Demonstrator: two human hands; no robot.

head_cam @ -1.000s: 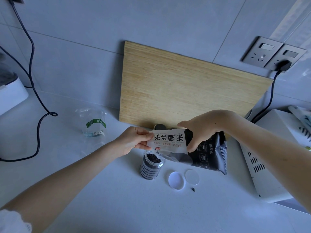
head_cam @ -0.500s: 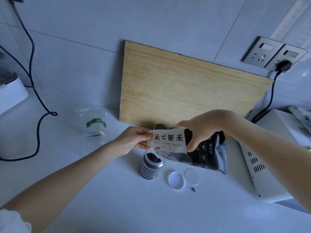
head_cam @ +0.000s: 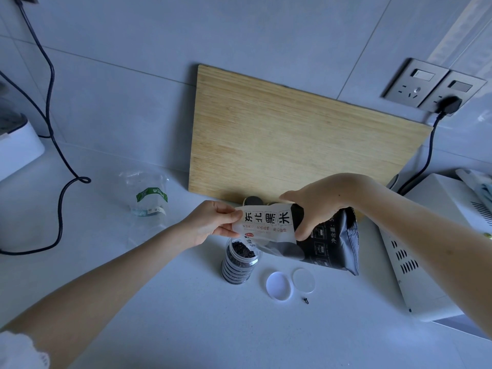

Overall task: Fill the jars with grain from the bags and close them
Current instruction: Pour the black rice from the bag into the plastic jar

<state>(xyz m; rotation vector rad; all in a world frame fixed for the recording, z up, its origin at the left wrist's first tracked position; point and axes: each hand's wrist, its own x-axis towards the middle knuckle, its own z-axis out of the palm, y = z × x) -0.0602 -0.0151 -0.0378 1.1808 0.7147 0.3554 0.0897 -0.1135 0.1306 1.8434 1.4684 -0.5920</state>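
Observation:
A black and white bag of black rice (head_cam: 298, 235) is tilted sideways with its mouth just over a clear ribbed jar (head_cam: 239, 262). The jar stands on the counter and is nearly full of dark grain. My left hand (head_cam: 210, 222) pinches the bag's open white end. My right hand (head_cam: 316, 203) grips the bag's middle from above. Two round lids (head_cam: 278, 286) lie on the counter to the right of the jar. One black grain (head_cam: 306, 300) lies loose near them. Another dark-topped jar (head_cam: 253, 200) peeks out behind the bag.
A bamboo cutting board (head_cam: 292, 139) leans against the tiled wall. A clear plastic bag with a green label (head_cam: 149, 198) lies at the left. A black cable (head_cam: 56, 182) loops over the counter. White appliances stand at the right (head_cam: 426, 262) and far left (head_cam: 18, 147).

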